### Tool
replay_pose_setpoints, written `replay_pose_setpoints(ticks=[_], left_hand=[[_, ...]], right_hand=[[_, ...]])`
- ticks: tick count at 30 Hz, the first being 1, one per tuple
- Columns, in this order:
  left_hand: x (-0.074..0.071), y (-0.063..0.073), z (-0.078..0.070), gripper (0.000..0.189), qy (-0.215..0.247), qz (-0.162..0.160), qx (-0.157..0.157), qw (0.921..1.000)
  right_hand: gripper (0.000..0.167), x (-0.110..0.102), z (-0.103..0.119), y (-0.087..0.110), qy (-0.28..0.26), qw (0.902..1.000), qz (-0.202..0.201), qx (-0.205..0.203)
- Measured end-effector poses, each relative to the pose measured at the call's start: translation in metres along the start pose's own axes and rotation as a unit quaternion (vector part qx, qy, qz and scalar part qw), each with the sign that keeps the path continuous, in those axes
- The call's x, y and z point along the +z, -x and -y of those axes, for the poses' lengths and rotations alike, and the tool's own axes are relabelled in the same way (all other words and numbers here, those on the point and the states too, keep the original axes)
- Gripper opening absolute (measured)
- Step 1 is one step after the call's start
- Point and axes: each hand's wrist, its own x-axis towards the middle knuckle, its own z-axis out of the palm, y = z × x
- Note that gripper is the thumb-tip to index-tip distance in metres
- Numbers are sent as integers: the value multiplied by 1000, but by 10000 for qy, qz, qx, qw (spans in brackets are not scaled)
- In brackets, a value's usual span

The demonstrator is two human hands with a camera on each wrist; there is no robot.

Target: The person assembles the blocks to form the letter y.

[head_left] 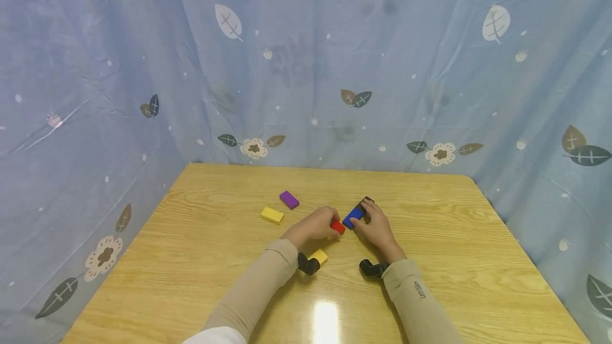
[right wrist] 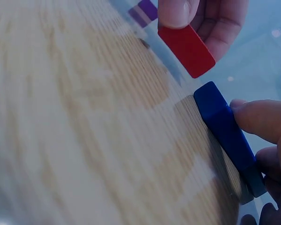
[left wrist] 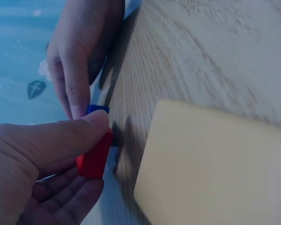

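Note:
Between thumb and fingers, my left hand (head_left: 316, 225) pinches a red block (head_left: 338, 226). The right wrist view shows this red block (right wrist: 187, 50) raised slightly above the table, close to the near end of a blue block (right wrist: 224, 126) but apart from it. My right hand (head_left: 379, 230) holds the blue block (head_left: 354, 217) on the table, its thumb against the side. A dark block (head_left: 367, 199) lies in line at the blue block's far end, partly covered by the right fingers. Whether those two touch is hard to tell.
Left of the hands, a purple block (head_left: 289, 199) and a yellow block (head_left: 272, 215) lie on the wooden table (head_left: 191, 259). Another yellow block (head_left: 319, 256) is beside the left wrist's black camera (head_left: 308, 264). A blue patterned curtain (head_left: 306, 68) hangs behind the table.

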Motion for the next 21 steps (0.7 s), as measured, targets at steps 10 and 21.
replay_pose_setpoints(ticks=[10, 21], left_hand=[[4, -3, -2, 42, -65, -60, -190, 9998], [9, -11, -5, 36, -152, -112, -109, 9998]], right_hand=[[67, 1, 0, -1, 6, 10000, 17, 16], [67, 0, 0, 0, -73, 10000, -11, 6]])
